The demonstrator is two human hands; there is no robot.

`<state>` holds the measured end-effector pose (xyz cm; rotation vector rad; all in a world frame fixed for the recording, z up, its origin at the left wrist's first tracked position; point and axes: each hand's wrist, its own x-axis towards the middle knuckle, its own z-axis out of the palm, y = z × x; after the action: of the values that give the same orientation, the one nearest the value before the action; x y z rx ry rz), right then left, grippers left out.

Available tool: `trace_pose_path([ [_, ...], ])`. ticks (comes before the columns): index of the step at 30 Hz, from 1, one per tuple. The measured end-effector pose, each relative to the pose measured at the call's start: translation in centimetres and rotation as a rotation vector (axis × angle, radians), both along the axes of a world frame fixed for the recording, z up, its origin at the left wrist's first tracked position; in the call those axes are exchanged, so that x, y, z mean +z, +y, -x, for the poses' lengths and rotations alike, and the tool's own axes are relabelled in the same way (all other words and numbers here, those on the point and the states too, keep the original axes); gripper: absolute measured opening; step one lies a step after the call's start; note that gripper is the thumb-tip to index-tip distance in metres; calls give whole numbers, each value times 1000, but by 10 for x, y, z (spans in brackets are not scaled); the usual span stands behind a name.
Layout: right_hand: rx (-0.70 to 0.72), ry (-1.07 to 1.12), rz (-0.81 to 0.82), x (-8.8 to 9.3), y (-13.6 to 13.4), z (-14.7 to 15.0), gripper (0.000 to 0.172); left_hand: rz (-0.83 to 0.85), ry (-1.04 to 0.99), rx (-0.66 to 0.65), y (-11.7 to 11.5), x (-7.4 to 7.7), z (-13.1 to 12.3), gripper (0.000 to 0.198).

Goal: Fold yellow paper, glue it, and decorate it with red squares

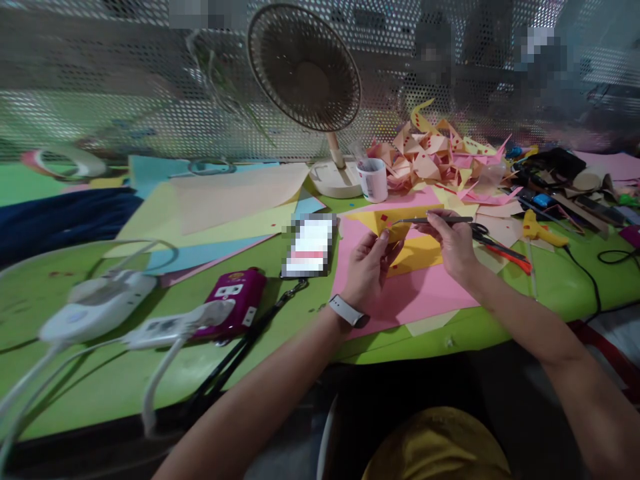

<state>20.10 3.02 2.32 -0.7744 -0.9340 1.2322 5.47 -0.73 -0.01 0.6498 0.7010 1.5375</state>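
My left hand [369,265] is closed on a folded piece of yellow paper [367,220] that carries small red marks. In my right hand [453,243] is a pair of dark tweezers [413,220], pointing left. Their tips reach the yellow paper just above my left fingers; whether they grip anything is too small to tell. Beneath both hands lies another yellow sheet [423,257] on a large pink sheet [415,297]. Black scissors [493,243] rest just right of my right hand.
A phone [310,245] lies left of the pink sheet. Behind stand a fan [337,175] and a white cup [374,180], beside a heap of folded paper [435,153]. A yellow glue gun [543,230] is at right. Power strips [100,307] and a purple box [235,303] occupy the left.
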Motion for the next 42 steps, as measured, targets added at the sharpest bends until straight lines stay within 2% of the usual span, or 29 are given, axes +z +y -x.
trace_pose_path([
  [13, -48, -29, -17, -5, 0, 2, 24, -31, 2, -7, 0, -1, 0, 20],
  [28, -36, -6, -25, -8, -2, 4, 23, -11, -16, 18, -2, 2, 0, 17],
  [42, -106, -169, -71, 0, -3, 1, 27, -17, 4, 21, 1, 0, 1, 23],
])
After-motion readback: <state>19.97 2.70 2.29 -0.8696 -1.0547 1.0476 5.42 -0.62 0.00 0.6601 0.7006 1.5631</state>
